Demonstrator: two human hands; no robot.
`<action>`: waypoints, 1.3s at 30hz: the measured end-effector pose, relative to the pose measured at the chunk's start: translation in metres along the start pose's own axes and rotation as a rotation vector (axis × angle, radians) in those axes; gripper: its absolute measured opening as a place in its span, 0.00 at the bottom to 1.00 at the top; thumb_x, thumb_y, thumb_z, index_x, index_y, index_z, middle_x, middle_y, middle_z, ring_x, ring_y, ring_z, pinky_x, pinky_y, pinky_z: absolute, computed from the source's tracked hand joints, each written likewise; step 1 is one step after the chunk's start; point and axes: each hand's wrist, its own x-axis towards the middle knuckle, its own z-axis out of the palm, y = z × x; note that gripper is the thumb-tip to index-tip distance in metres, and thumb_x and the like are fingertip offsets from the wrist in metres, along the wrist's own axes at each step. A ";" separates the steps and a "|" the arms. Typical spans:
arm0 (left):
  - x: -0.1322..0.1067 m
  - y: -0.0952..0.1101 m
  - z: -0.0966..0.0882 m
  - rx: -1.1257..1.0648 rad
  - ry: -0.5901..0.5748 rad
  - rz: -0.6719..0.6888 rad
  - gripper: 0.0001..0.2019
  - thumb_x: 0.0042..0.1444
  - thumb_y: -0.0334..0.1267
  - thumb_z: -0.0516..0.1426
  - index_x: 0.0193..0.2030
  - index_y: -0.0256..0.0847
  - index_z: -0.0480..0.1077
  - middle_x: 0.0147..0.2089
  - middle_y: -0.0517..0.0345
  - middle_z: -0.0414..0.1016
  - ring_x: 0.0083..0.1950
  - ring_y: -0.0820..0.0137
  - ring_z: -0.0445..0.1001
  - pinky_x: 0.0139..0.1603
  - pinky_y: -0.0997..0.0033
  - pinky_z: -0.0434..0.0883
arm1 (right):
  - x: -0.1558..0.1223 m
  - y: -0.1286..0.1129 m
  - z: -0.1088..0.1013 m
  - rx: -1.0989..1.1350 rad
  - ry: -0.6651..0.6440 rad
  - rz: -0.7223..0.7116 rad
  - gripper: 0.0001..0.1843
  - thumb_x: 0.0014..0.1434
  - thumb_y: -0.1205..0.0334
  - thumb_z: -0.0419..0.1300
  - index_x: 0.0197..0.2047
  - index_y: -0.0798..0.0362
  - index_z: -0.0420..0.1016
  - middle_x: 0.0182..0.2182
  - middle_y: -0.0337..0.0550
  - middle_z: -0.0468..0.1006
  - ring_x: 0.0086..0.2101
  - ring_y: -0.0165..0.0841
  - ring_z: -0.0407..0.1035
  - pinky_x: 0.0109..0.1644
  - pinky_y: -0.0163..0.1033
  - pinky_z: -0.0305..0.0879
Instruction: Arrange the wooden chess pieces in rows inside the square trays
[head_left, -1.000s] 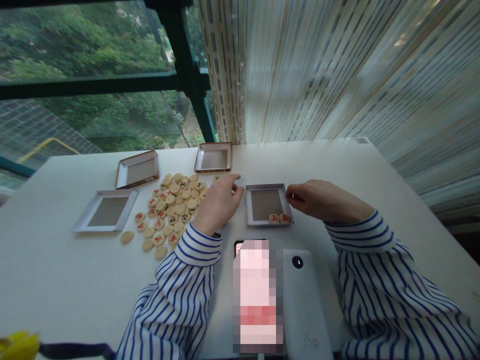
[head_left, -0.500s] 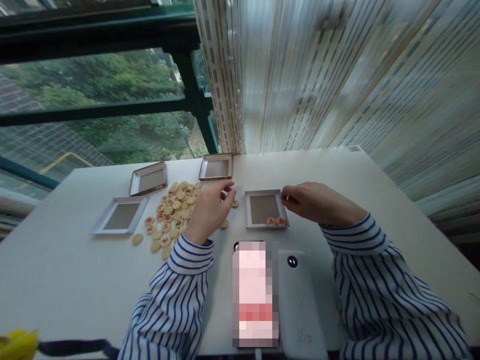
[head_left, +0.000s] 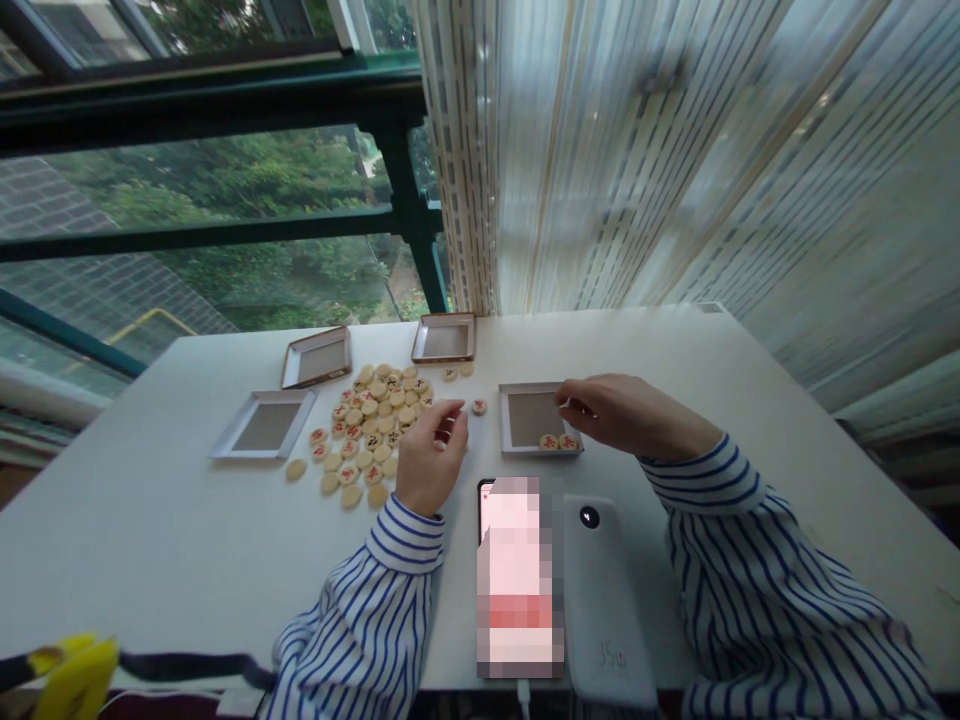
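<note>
My left hand [head_left: 435, 455] hovers at the right edge of a heap of round xiangqi pieces [head_left: 386, 400]. Its fingers are loosely curled, with a gap to the thumb and nothing visible between them. A single red-marked piece [head_left: 479, 407] lies just beyond its fingertips. My right hand [head_left: 626, 412] reaches over the right wall of a shallow white box [head_left: 504, 425]. Those fingers are bent and closed together; whatever they may hold is hidden. Two red-marked pieces [head_left: 559, 442] rest side by side in the box's near right corner.
Left of the heap is another shallow box [head_left: 225, 452]. Two brown-edged boxes [head_left: 319, 378] [head_left: 444, 360] stand at the back, near the window. Close to me lie a phone [head_left: 517, 580] with a cable and a white power bank [head_left: 609, 600]. A yellow object [head_left: 79, 680] is at the lower left.
My left hand has drawn back toward me, uncovering pieces near the back box. My right hand has shifted slightly left, further over the white box. The view has shifted a little.
</note>
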 end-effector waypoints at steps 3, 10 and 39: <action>-0.004 -0.005 0.001 -0.042 0.030 0.017 0.12 0.52 0.39 0.54 0.42 0.38 0.69 0.32 0.56 0.73 0.27 0.76 0.72 0.28 0.77 0.70 | -0.004 -0.008 -0.001 0.075 0.056 -0.016 0.09 0.55 0.63 0.50 0.38 0.52 0.70 0.28 0.40 0.75 0.27 0.29 0.66 0.30 0.33 0.55; -0.019 -0.002 -0.014 -0.069 0.005 0.051 0.11 0.52 0.37 0.54 0.42 0.39 0.69 0.33 0.56 0.74 0.29 0.75 0.72 0.31 0.76 0.71 | -0.028 -0.026 0.020 0.273 0.296 0.063 0.07 0.56 0.64 0.51 0.37 0.54 0.69 0.28 0.40 0.73 0.27 0.27 0.64 0.33 0.34 0.60; -0.067 -0.031 -0.014 -0.228 0.087 -0.018 0.12 0.52 0.41 0.51 0.35 0.36 0.70 0.16 0.64 0.64 0.16 0.79 0.62 0.18 0.79 0.62 | -0.051 -0.034 0.071 0.833 0.567 0.324 0.13 0.53 0.55 0.55 0.34 0.57 0.70 0.23 0.42 0.73 0.24 0.30 0.67 0.27 0.36 0.67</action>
